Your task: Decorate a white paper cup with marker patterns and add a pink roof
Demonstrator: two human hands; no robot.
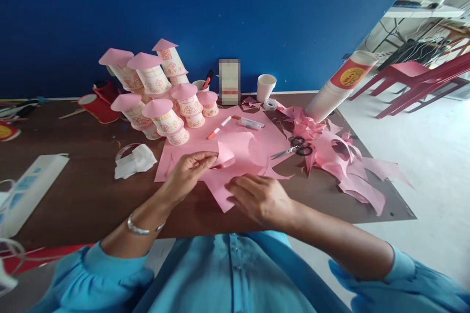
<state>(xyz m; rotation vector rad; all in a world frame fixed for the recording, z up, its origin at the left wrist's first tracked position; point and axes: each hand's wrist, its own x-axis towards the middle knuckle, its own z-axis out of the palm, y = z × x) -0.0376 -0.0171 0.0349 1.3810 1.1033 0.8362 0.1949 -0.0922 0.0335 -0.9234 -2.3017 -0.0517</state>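
My left hand [193,168] pinches a small curled piece of pink paper [224,153] between thumb and fingertips. Close by on the right, my right hand [262,199] has its fingers bent together at the edge of a pink paper sheet [219,194], whose pointed corner sticks out toward me. The right fingertips are partly hidden, but they seem to grip that sheet. Larger pink paper [273,129] lies flat beneath. Scissors [298,148] with black handles rest to the right of my hands. An orange-and-white marker [219,127] and a clear-barrelled pen [248,122] lie beyond them.
Decorated paper-cup towers [165,117] with pink cone roofs stand back left. Pink scraps [338,156] and a leaning cup stack [340,88] occupy the right. A single white cup [266,88], a tape roll [270,104], white tissue [135,161] and a power strip [35,190] are around.
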